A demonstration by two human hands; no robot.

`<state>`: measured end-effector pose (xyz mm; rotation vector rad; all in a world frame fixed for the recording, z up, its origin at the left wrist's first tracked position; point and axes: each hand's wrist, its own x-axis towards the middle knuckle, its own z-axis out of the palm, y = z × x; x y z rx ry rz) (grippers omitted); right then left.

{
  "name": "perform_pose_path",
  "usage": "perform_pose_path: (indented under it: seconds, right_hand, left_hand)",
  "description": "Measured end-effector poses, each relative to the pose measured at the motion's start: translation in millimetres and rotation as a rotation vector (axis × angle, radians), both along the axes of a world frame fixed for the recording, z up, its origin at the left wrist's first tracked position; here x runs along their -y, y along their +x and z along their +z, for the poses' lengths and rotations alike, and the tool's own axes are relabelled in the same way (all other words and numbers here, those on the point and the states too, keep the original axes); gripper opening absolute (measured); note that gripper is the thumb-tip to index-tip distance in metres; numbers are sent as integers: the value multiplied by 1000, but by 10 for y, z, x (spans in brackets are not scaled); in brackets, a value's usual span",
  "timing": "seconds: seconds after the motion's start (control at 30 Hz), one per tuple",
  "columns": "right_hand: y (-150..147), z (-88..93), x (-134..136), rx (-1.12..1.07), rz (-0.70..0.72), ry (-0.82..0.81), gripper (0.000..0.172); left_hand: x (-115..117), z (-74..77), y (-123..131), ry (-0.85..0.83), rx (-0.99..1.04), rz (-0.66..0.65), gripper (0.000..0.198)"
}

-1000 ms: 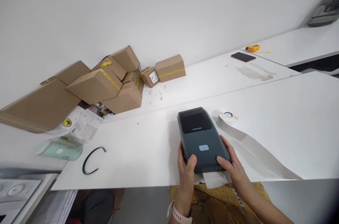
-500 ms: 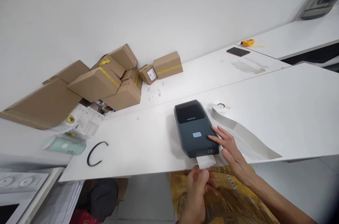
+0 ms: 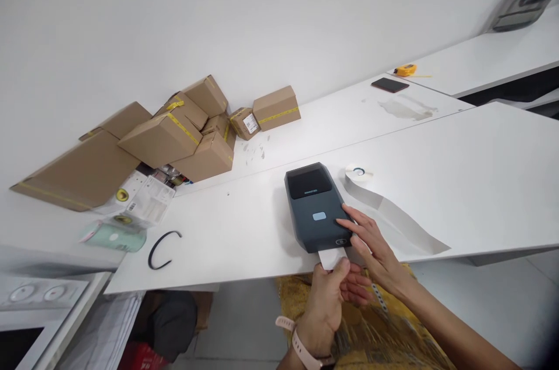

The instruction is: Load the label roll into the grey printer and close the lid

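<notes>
A dark grey label printer (image 3: 317, 210) with a light blue button sits near the front edge of the white table. White label paper (image 3: 331, 257) sticks out from its near end. My left hand (image 3: 332, 288), with a pink watch strap at the wrist, pinches this paper between thumb and fingers. On the printer's right side lies my right hand (image 3: 369, 242), fingers stretched out along the cover and holding nothing. Right of the printer, a roll of label tape (image 3: 358, 172) rests on the table with a long strip trailing toward the front edge.
Cardboard boxes (image 3: 157, 140) are piled at the back left. A black curved band (image 3: 152, 250) and a green package (image 3: 116, 237) lie at the left. Toward the back right are a phone (image 3: 390, 85) and a yellow tape measure (image 3: 406, 70).
My left hand has moved up to the paper at the printer's near end, and its watch strap now shows. My right hand stays on the printer. The view has shifted slightly.
</notes>
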<state>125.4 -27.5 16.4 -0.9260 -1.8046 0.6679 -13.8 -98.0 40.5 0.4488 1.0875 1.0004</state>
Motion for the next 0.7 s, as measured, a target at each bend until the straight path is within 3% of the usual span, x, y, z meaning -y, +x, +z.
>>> perform_pose_path:
  seconds: [0.23,0.3,0.4,0.47,0.5,0.57,0.63,0.7]
  right_hand:
    - [-17,-8,-1,1,-5,18,39]
    - [-22,-7,-2,2,-13,28,39]
    - [-35,29,-19,16,-40,69,37]
    - [-47,78,-53,48,-63,124,33]
    - [-55,105,-79,74,-69,156,31]
    - [-77,155,-143,135,-65,221,28]
    - [-105,183,-210,209,-45,266,33]
    - [-136,186,-263,284,-28,305,38]
  left_hand:
    - [-8,13,37,16,-51,42,60]
    - [14,6,21,26,-82,-66,58]
    - [80,-43,-93,14,-197,-340,55]
    - [124,-74,-246,49,-396,-366,57]
    - [138,-77,-341,82,-513,-291,60]
    - [136,-41,-537,157,-690,-8,66]
    - [92,42,-695,246,-738,306,63]
    - [16,136,-778,375,-721,469,52]
